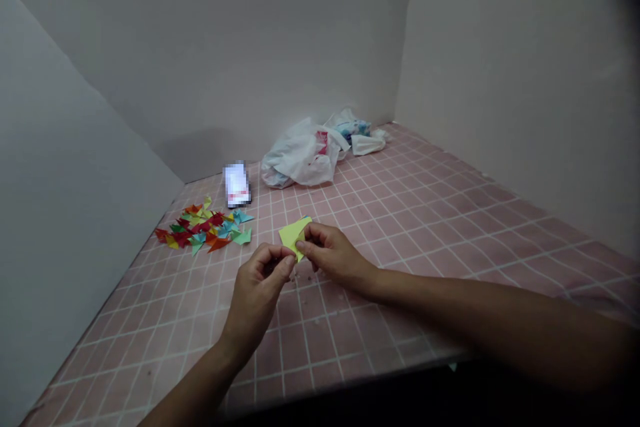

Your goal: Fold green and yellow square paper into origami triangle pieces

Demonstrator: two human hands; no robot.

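A small piece of yellow folded paper (291, 233) is held up between my two hands, a little above the tiled surface. My left hand (263, 280) pinches its lower corner between thumb and fingertips. On the other side, my right hand (333, 255) grips the right edge, its thumb on the front face and the fingers partly behind. How the hidden back of the paper is folded I cannot make out. Left of my hands lies a loose pile of small folded paper figures (210, 227) in red, orange, yellow, green and blue.
A lit phone (237, 185), its screen blurred, stands behind the pile. White plastic bags (305, 153) lie against the back wall, with a blue-patterned packet (353, 127) beside them. Pink tiled covering (400, 213) spans the surface, with walls at the left, back and right.
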